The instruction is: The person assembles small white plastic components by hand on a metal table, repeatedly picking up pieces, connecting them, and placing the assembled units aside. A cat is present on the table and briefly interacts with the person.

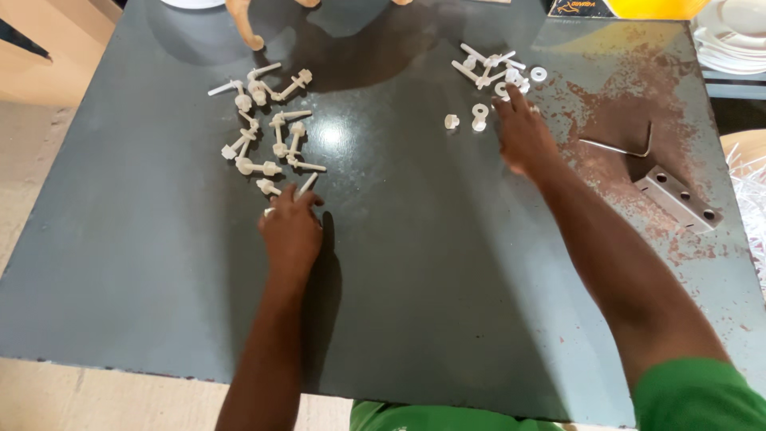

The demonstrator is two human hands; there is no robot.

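My left hand rests on the dark table, fingers closed around a white plastic bolt whose tip sticks out past my fingertips. Just beyond it lies a scattered group of white plastic bolts fitted with nuts. My right hand reaches far right, index finger stretched out and touching a smaller pile of loose white bolts, nuts and washers. Two loose white pieces lie left of that hand.
A bent metal hex key and a grey metal bracket with holes lie at the right on a rusty patch. Stacked white plates stand at the top right corner. Another person's hand shows at the far edge.
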